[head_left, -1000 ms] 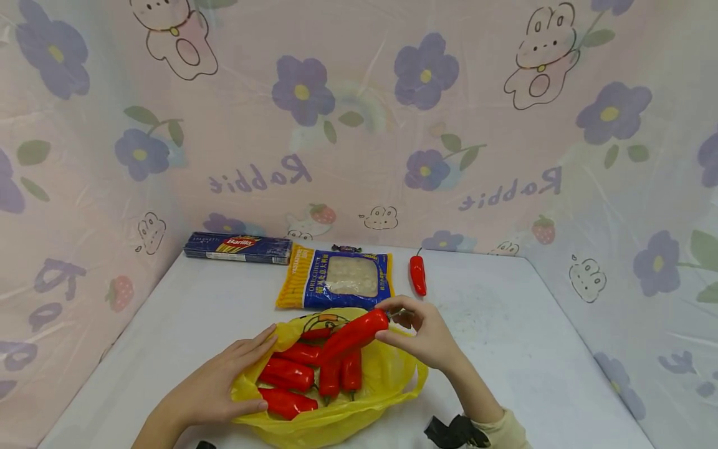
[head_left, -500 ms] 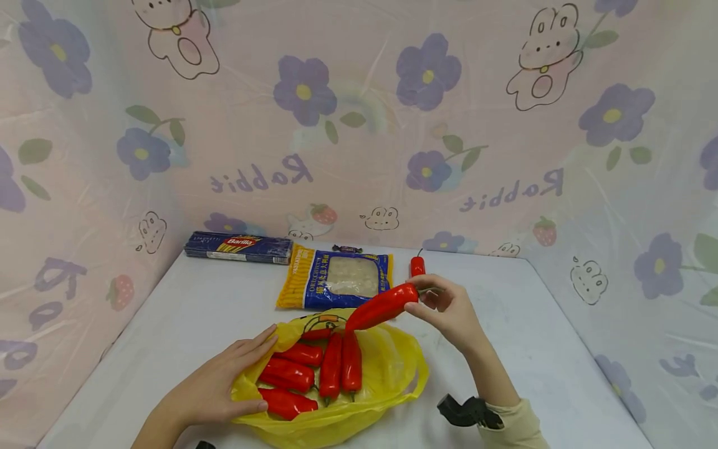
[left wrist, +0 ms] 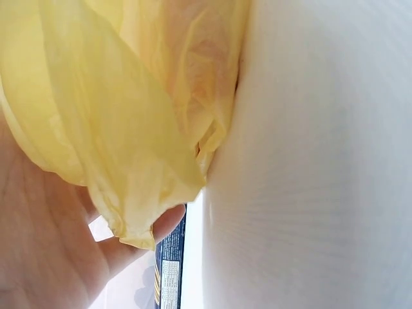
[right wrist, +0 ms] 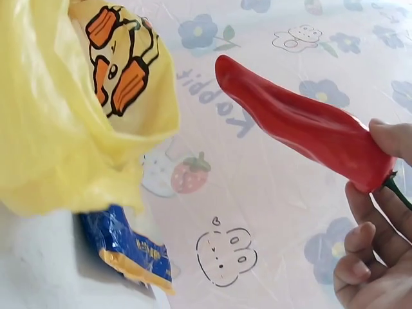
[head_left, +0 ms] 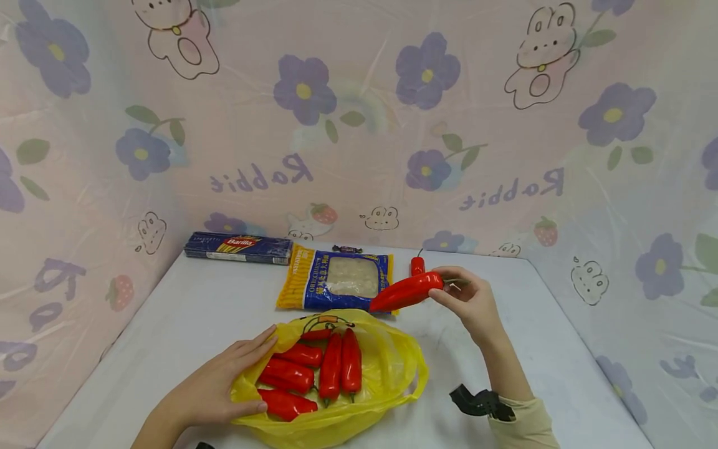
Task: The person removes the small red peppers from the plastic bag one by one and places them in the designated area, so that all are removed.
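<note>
Thumb and fingertips of the right hand pinched a red chili pepper at its stem end, the forearm rising from five o'clock and the looser fingers curling beneath. The pepper hung above the table, at about one o'clock from the yellow plastic bag, its tip aimed slightly below nine o'clock. At the bag's nine o'clock edge, the left hand lay with straight fingers against the plastic and thumb spread below, its forearm slanting in from eight o'clock. Six more peppers showed inside. An orecchiette pack lay at twelve o'clock, a Barilla spaghetti box at eleven, and a separate pepper just past the held one, partly hidden.
</note>
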Tool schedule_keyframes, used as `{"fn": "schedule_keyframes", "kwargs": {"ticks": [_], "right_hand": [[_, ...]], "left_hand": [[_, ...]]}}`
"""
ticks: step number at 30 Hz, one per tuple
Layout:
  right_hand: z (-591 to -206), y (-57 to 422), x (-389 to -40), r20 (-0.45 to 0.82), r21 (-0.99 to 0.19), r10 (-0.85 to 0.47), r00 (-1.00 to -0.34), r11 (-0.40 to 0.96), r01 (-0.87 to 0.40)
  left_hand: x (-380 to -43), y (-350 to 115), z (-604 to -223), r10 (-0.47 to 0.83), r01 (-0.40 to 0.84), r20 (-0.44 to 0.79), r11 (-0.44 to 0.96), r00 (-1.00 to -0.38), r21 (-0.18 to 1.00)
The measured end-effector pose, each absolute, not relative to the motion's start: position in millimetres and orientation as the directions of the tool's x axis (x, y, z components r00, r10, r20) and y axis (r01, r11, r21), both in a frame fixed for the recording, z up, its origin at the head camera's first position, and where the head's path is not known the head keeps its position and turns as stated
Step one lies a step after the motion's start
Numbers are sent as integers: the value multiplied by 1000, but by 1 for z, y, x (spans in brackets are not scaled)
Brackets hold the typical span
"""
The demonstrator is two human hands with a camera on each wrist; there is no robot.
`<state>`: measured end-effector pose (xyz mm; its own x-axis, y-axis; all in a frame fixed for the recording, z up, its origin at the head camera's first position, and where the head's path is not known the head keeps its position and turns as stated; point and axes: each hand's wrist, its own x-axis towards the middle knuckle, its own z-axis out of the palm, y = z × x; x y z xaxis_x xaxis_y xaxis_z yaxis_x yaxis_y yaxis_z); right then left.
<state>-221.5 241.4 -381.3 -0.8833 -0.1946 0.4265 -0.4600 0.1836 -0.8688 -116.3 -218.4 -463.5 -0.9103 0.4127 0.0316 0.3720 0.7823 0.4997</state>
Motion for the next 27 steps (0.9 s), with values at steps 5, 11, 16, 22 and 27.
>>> {"fn": "schedule_keyframes", "kwargs": {"ticks": [5, 11, 16, 22, 27], "right_hand": [[-383, 253, -223, 428, -875, -144, -892, 179, -449], [-382, 265, -226, 424, -891, -92, -901, 137, -434], [-381, 273, -230, 405, -901, -59, -912, 145, -409], [-380, 281, -233, 380, -916, -3, -925, 136, -377], [-382, 287, -233, 366, -924, 27, -930, 125, -360]], "left_hand": [[-116, -218, -465, 419, 374, 26, 777, -908, 506], [-118, -220, -467, 427, 399, 60, 774, -902, 491], [-121, -222, -467, 423, 391, 52, 775, -904, 497], [-122, -222, -463, 429, 388, 42, 766, -902, 513], [-119, -221, -464, 425, 372, 24, 763, -905, 529]]}}
